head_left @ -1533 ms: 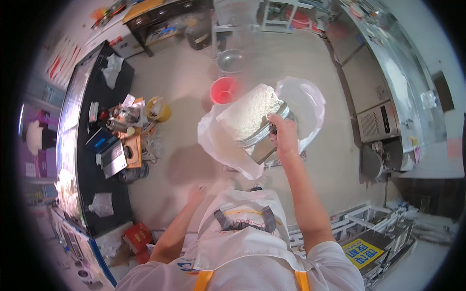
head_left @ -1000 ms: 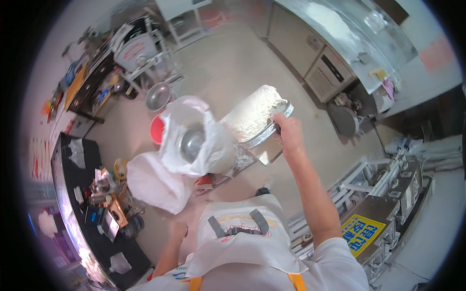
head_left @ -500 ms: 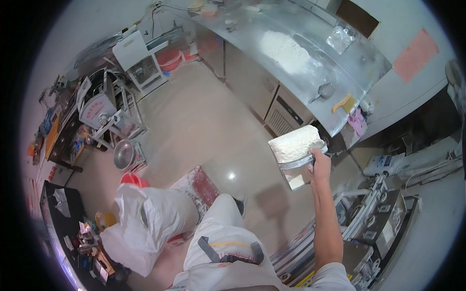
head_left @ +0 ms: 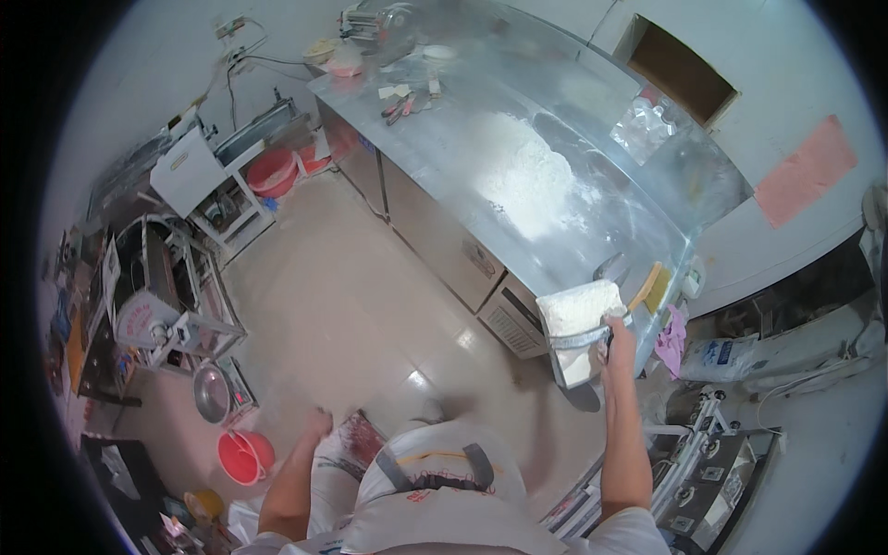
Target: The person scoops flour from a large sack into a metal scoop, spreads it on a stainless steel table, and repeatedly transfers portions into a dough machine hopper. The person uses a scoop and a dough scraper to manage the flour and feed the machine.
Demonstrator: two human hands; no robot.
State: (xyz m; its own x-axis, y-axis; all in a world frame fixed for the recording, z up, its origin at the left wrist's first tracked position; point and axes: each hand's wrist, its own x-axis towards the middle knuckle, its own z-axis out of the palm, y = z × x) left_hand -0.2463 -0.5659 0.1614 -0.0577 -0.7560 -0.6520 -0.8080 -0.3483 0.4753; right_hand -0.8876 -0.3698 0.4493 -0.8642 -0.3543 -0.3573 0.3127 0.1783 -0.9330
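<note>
My right hand grips the handle of a wide metal flour scoop heaped with white flour. It hangs over the near right corner of the steel worktable. Just beyond it lies a smaller metal scoop, partly hidden. A yellow-bristled brush with a wooden handle rests right of that. A spread pile of flour covers the middle of the tabletop. My left hand is low by my left side, its fingers curled in, with nothing seen in it.
Machines on metal frames stand along the left wall. A red bucket and a steel basin are on the floor at left. Metal equipment stands at lower right. A pink cloth hangs by the table's corner.
The view has shifted toward the worktable. The loaded scoop, still in my right hand, has come over the table's corner. My left hand has come into view; the large white sack has mostly left it.
</note>
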